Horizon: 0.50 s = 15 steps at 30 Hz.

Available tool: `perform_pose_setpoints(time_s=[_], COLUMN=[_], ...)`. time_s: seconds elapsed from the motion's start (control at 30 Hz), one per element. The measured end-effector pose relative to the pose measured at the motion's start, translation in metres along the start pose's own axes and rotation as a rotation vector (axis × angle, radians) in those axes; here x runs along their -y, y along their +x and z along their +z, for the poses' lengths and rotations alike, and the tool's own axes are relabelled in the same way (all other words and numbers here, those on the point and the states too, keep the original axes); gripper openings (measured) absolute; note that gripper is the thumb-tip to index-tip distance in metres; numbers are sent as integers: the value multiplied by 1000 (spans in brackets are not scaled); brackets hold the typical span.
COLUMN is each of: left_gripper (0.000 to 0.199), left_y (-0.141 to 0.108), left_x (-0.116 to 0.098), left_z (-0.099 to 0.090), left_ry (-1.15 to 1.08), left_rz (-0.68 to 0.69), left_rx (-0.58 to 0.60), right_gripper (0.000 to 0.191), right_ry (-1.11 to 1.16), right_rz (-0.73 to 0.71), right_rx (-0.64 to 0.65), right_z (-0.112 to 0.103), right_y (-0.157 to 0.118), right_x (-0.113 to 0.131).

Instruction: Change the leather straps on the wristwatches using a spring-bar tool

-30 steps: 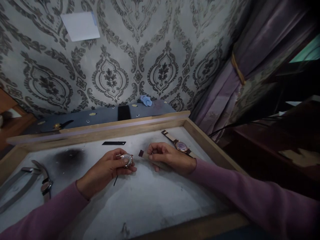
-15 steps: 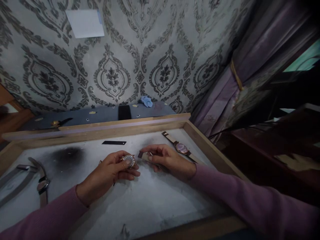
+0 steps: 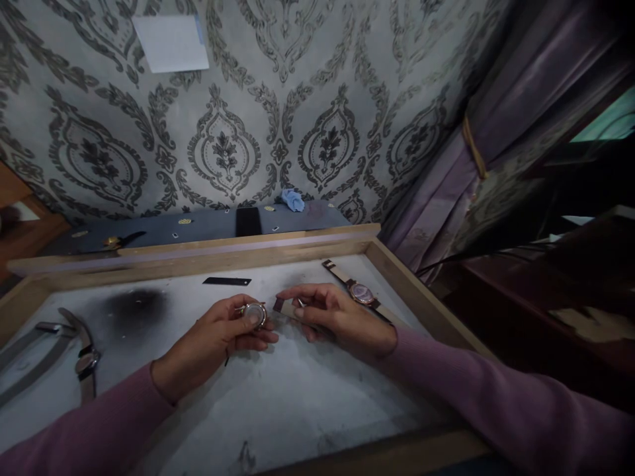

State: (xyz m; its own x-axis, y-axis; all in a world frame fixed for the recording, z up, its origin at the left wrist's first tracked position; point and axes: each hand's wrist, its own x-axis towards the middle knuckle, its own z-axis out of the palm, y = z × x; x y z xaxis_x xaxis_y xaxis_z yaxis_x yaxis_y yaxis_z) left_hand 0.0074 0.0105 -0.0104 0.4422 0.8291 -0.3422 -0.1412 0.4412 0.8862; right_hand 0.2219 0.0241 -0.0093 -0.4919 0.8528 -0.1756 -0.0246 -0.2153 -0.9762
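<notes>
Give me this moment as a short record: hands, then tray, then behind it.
Left hand: holds a watch case
Right hand: holds a strap, its dark end near the case, apart
Tray, right side: strapped watch
Tray, left side: second watch, grey-handled tool
Tray, back: flat black strip
Behind tray: crumpled blue item

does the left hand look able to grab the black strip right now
Probably not easily: the left hand is holding a watch, though the black strip just beyond the hand lies uncovered.
</notes>
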Motion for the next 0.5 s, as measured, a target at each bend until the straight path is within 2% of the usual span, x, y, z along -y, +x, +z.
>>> perform_pose_setpoints(time_s=[0.2,0.5], left_gripper=[18,19], left_y=[-1,-3], left_x=[-3,-5], left_z=[3,3], left_ry=[17,165], left_rz=[8,32], left_rx=[-9,32], right_gripper=[35,33], right_ry=[-16,-61], right_rz=[16,-10], right_rx=[25,58], right_z=[1,2], right_y=[-2,-3], right_x=[1,6])
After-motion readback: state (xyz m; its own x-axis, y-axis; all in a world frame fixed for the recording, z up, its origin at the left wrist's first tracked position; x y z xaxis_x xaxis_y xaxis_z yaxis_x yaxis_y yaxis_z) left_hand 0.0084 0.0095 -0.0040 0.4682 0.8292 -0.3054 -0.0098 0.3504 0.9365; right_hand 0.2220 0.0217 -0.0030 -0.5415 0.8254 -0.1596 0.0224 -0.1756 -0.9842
